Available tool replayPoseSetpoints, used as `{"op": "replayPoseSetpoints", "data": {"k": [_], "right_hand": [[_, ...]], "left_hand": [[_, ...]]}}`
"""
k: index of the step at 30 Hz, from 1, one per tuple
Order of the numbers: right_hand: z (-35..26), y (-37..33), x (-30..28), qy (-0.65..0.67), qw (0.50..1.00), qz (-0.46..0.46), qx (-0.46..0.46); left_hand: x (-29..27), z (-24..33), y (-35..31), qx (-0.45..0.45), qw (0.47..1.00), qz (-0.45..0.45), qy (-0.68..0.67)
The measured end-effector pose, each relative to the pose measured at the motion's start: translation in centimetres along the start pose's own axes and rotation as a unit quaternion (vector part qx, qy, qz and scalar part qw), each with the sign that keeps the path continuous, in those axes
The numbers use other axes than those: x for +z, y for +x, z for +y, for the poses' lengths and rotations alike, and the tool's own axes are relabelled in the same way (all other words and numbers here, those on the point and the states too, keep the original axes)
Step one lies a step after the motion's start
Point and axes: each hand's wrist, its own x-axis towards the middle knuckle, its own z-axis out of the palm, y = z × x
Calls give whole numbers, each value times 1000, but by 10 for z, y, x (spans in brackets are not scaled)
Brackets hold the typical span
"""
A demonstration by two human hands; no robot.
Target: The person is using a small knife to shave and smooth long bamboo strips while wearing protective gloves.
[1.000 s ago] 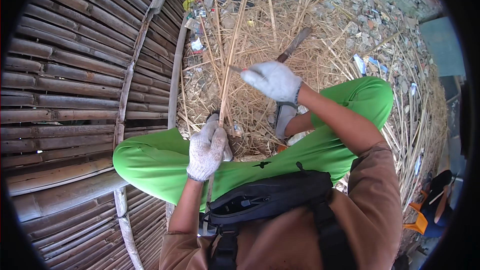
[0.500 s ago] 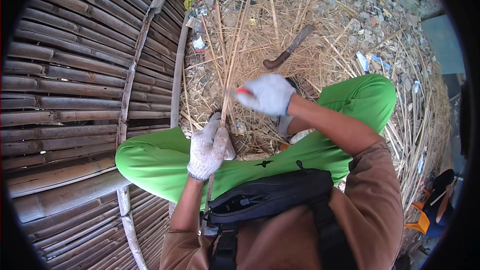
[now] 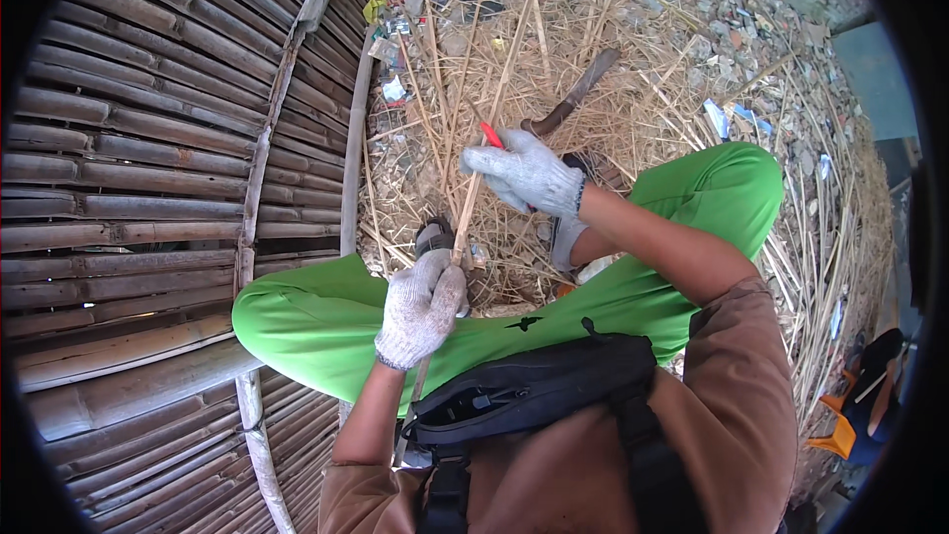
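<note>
Your left hand [image 3: 425,311] is clamped on the bamboo strip [image 3: 467,218], whose long axis runs away from you and slightly right, with your right hand [image 3: 529,178], apart from the left, gripping a red tool [image 3: 491,135] and overlapping the strip farther out

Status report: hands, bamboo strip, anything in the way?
Left hand closed on bamboo strip. Right hand at strip too, holding red tool. Large knife on straw beyond, clear of strip.

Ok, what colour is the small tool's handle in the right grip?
Red; the handle shows best in the head view, jutting from the right grip.
</note>
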Motion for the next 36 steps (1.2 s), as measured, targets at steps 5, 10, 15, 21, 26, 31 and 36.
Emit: {"op": "replayPoseSetpoints", "data": {"k": [5, 10, 15, 21, 26, 31, 36], "right_hand": [[-4, -7, 5, 69, 997, -29, -10], [32, -9, -14, -247, 942, 52, -221], [4, -37, 11, -485, 858, -32, -164], [8, -28, 13, -502, 846, -3, -178], [4, -24, 10, -569, 809, 0, -147], [-7, -13, 5, -584, 791, 5, -184], [-8, -10, 5, -590, 771, 19, -239]], "left_hand": [[8, 5, 15, -132, 926, -33, -353], [10, -4, 27, -161, 931, 43, -326], [9, -16, 26, -82, 979, 95, -160], [13, 0, 27, -11, 994, 102, 27], [12, -5, 25, 45, 984, 109, 130], [3, -10, 26, 112, 975, 132, 138], [-3, 0, 25, 65, 985, 118, 106]]}}
